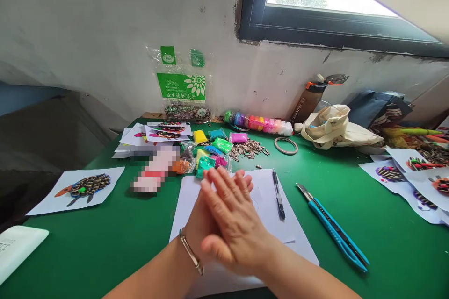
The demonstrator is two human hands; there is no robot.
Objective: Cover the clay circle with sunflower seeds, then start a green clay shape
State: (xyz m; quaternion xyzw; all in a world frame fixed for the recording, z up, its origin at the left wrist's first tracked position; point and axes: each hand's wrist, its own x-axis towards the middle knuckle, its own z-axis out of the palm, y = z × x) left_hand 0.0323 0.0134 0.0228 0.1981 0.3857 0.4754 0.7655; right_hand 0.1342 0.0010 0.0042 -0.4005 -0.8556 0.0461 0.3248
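My right hand (235, 224) lies flat on top of my left hand (199, 219), palm against palm, fingers stretched out. Anything between the palms is hidden. A bracelet sits on my left wrist. Both hands hover over white sheets of paper (270, 215) on the green table (105, 243). A black pen (278, 194) rests on the paper just right of my hands. Small packets of coloured clay (210, 152) lie just beyond my fingertips, next to a pile of striped sunflower seeds (249, 148).
A blue utility knife (333, 229) lies at the right. At the back stand a seed bag (184, 88), a row of clay pieces (259, 124), a tape ring (286, 145), a bottle (310, 98) and a cloth bag (333, 126). Seed pictures lie left (84, 187) and right (403, 168).
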